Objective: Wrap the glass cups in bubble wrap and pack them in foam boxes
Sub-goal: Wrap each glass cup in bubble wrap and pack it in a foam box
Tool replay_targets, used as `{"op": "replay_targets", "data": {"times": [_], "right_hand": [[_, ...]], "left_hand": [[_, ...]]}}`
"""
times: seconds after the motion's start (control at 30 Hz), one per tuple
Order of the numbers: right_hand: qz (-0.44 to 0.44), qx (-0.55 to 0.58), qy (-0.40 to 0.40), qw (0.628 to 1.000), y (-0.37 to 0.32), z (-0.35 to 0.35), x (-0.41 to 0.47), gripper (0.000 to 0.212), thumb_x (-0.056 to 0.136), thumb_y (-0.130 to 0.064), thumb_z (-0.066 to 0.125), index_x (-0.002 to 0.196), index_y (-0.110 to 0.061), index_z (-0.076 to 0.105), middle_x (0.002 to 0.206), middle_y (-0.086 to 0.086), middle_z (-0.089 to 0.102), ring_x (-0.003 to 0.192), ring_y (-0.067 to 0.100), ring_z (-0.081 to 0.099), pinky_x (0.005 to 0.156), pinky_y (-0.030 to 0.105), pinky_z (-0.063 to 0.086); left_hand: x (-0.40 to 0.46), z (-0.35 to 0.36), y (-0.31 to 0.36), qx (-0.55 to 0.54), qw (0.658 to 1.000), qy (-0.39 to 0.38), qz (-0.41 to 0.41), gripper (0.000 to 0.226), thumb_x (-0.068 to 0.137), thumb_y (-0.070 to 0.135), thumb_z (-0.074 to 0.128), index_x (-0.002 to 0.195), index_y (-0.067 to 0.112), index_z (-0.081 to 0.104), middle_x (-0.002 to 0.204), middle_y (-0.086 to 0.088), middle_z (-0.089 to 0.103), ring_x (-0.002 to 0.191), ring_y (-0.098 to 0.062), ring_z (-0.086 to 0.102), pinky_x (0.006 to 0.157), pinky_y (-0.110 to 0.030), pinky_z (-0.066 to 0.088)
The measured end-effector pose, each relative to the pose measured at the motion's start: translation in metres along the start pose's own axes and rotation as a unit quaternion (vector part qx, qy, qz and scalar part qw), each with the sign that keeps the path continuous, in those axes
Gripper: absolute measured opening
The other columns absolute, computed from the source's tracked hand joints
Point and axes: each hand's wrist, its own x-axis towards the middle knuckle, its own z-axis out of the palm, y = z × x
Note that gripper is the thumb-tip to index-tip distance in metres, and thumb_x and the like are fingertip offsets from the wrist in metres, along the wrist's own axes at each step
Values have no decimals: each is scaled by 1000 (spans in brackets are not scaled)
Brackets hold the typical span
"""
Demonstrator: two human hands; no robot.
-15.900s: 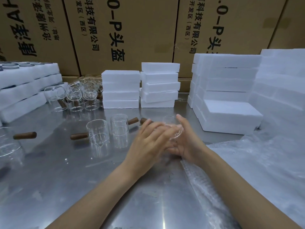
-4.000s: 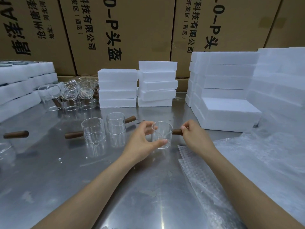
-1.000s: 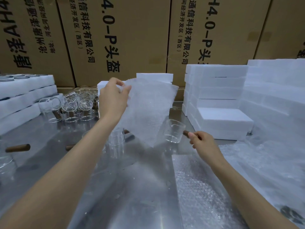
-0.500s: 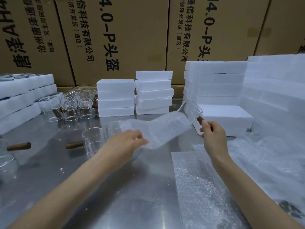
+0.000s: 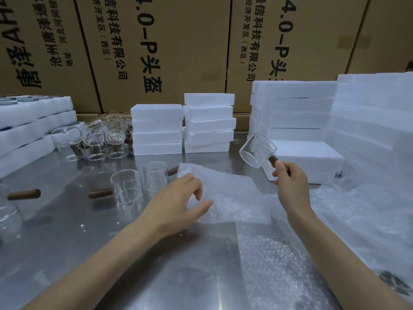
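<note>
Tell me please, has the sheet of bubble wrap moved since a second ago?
Yes. The sheet of bubble wrap has come down from in front of the short foam stacks onto the steel table, under the left hand.

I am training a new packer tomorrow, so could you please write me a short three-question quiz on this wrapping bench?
1. True or false: the clear glass cup with the brown wooden handle held in the right hand stands on the steel table.
2. What does the left hand rest on?
3. Which is taller: the left white foam box stack or the middle white foam box stack?

Key:
1. False: it is held tilted in the air by its handle.
2. The loose white bubble wrap sheet lying on the table.
3. The middle one.
</note>
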Motion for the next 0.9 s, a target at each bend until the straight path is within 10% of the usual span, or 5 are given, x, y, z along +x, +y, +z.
{"op": "replay_targets", "data": {"times": [0.13, 0.23, 0.47, 0.67, 0.9], "right_hand": [[0, 1, 14, 1000, -1, -2, 1, 22, 99, -30, 39, 95, -16, 55, 80, -9, 54, 70, 8, 49, 60, 27, 39], [0, 2, 12, 1000, 0, -3, 0, 22, 99, -30, 39, 95, -15, 55, 80, -9, 54, 70, 7, 49, 60, 25, 39], [-6, 7, -5, 1000, -1, 0, -2, 21, 99, -30, 40, 92, -17, 55, 81, -10, 55, 72, 9, 49, 65, 29, 39], [-11, 12, -4, 1000, -4, -2, -3, 20, 98, -30, 41, 87, -20, 54, 80, -9, 55, 71, 7, 49, 63, 28, 40], [-50, 18, -70, 996, -11, -3, -7, 18, 98, -27, 44, 89, -20, 58, 78, -9, 56, 68, 3, 49, 62, 18, 37]], "left_hand": [[14, 21, 19, 0, 995, -89, -51, 65, 81, 77, 18, 132, 43, 39, 113, 11, 43, 108, -9, 49, 88, -32, 44], [31, 32, 20, 8, 978, -180, -104, 73, 77, 82, 14, 130, 46, 48, 115, 7, 42, 115, -17, 46, 92, -33, 36], [61, 32, 2, 16, 971, -223, -80, 45, 99, 16, 44, 143, 29, 42, 156, -3, 25, 142, -22, 25, 115, -29, 17], [48, 30, 26, -95, 981, -108, -130, 43, 66, 71, 66, 85, 32, 62, 86, 16, 63, 83, -2, 58, 70, -25, 47], [36, 29, 22, -106, 975, -132, -140, 6, 80, 31, 72, 83, 27, 69, 78, 12, 68, 61, 1, 60, 58, -9, 43]]}}
